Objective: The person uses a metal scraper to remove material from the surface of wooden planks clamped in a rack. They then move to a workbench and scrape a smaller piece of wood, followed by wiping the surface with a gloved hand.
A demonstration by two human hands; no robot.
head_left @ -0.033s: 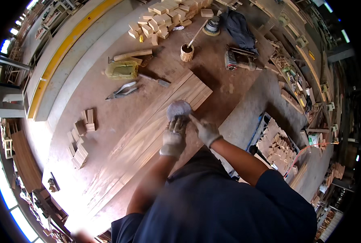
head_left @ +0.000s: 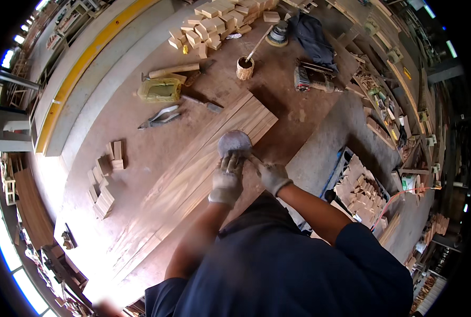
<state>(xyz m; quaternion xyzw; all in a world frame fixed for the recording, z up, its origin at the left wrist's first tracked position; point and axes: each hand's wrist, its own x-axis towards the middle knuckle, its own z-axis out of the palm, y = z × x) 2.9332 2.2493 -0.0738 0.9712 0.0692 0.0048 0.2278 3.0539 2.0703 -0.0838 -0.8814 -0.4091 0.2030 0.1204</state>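
Sanding disc (head_left: 234,141), round and grey, held flat over the far end of the long board (head_left: 193,174) on the bench (head_left: 140,137), pinched at its near edge by gloved left hand (head_left: 226,179) and right hand (head_left: 270,175), fingers of both closed on it. Judging by the even pale grain, much of the board looks smoothed already; near end too blurred to tell. Sander (head_left: 278,34), glue pot (head_left: 244,67) and blocks (head_left: 214,24) well apart, untouched.

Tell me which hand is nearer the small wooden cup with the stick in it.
Left. The left hand lies almost straight below the wooden cup, on the long wooden panel. The right hand sits farther right, slightly farther from the cup.
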